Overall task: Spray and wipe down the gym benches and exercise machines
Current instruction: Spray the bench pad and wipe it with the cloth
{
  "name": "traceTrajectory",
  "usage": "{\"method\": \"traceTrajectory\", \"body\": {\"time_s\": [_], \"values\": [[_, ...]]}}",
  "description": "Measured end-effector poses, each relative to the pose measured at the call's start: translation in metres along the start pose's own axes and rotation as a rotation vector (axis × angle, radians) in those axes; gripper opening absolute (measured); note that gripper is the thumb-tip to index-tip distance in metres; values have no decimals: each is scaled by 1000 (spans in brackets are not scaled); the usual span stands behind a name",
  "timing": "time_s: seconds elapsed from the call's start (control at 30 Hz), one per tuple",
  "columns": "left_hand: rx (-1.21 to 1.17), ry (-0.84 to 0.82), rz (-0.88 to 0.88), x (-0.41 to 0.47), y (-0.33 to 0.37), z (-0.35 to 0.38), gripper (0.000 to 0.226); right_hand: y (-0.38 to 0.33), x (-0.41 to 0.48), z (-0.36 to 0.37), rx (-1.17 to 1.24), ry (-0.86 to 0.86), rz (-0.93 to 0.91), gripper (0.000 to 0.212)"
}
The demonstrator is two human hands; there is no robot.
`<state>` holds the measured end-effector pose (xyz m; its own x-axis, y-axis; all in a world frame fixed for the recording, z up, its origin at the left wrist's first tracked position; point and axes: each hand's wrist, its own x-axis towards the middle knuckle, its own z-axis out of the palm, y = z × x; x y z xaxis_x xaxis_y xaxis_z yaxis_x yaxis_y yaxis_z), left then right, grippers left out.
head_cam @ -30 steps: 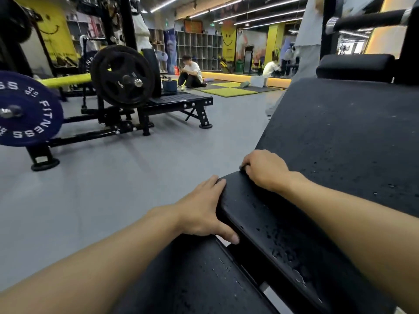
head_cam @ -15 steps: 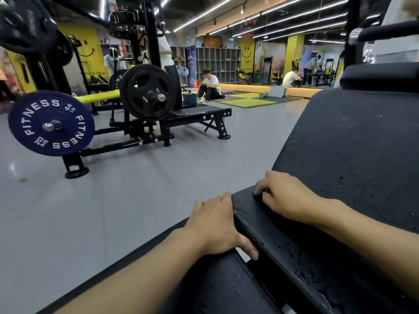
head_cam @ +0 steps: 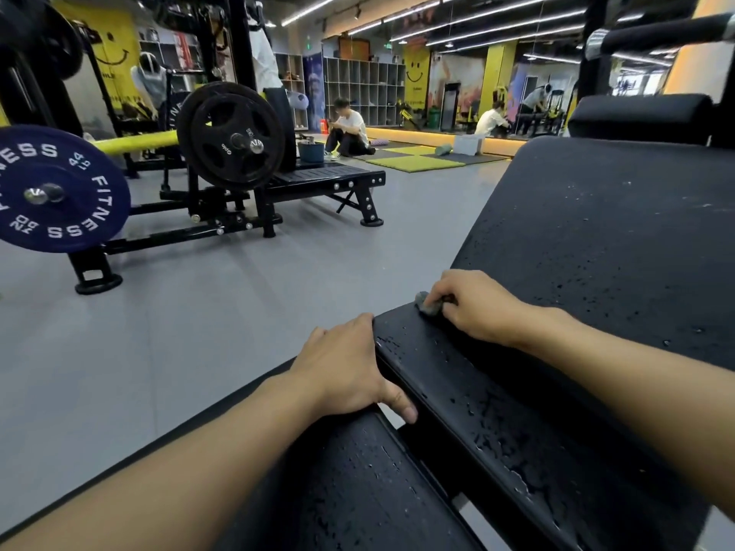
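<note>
The right hand [head_cam: 481, 308] has its fingers curled on a small grey cloth [head_cam: 428, 304] and presses it on the far corner of the black bench pad [head_cam: 497, 403], which is wet with drops. The left hand [head_cam: 346, 371] lies with nearly straight fingers against the left edge of this pad and grips nothing.

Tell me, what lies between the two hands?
Head view: from the left hand, the wet corner of the black pad, then the grey cloth gripped by the right hand.

Bright strip lights [head_cam: 310, 9], edges seemingly warped
</note>
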<state>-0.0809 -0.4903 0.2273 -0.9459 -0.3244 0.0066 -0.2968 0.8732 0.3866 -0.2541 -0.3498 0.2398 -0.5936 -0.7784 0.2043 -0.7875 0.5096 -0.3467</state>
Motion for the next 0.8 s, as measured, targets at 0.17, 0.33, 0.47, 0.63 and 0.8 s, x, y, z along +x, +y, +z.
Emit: {"method": "traceTrajectory", "body": {"time_s": [0.17, 0.33, 0.47, 0.63, 0.8], "values": [[-7, 10, 3, 0, -1, 2, 107, -10, -2, 5, -6, -3, -13, 35], [-3, 6, -5, 4, -5, 5, 111, -11, -15, -4, 18, -93, -94, 37], [-11, 6, -12, 3, -4, 5, 108, -16, 22, 6, -12, -5, -11, 40], [-3, 10, 0, 6, -6, 6, 115, -20, -14, -5, 34, -112, -113, 40], [2, 4, -4, 6, -7, 7, 111, -26, 12, 6, 20, -31, -83, 36]]}}
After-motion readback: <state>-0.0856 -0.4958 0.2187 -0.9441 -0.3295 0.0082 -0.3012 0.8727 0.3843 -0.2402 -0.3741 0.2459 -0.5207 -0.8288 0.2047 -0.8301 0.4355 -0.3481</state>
